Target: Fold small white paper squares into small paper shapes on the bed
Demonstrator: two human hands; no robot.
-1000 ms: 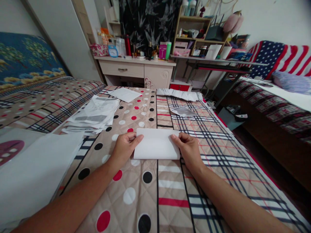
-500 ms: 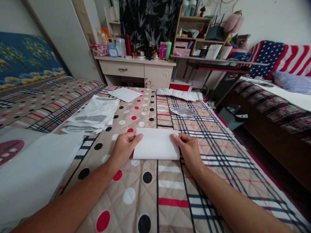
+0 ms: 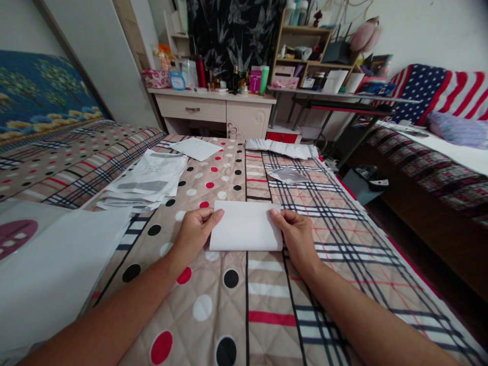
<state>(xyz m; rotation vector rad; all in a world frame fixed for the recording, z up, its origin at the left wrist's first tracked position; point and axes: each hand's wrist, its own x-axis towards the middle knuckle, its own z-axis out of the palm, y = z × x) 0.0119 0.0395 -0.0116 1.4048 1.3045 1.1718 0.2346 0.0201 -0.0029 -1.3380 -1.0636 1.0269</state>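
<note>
A white sheet of paper (image 3: 247, 227), which looks folded along its near edge, is held just over the patterned bedspread (image 3: 267, 290). My left hand (image 3: 197, 226) pinches its left side, thumb on top and fingers curled beneath. On the opposite side, my right hand (image 3: 295, 229) grips the paper the same way, with the thumb near the upper right corner. The fingertips under the paper are hidden. Both forearms reach in from the bottom of the view.
Left of my hands lie a stack of printed papers (image 3: 147, 175) and large white sheets (image 3: 57, 274). Farther off are a single sheet (image 3: 200, 148), a crumpled white strip (image 3: 282, 148) and a shiny clear piece (image 3: 287, 175). A dresser (image 3: 206, 109) stands beyond the bed; a bin (image 3: 362, 185) sits at right.
Almost nothing differs. The paper and my right thumb have shifted very slightly to the right; both hands keep their hold.
</note>
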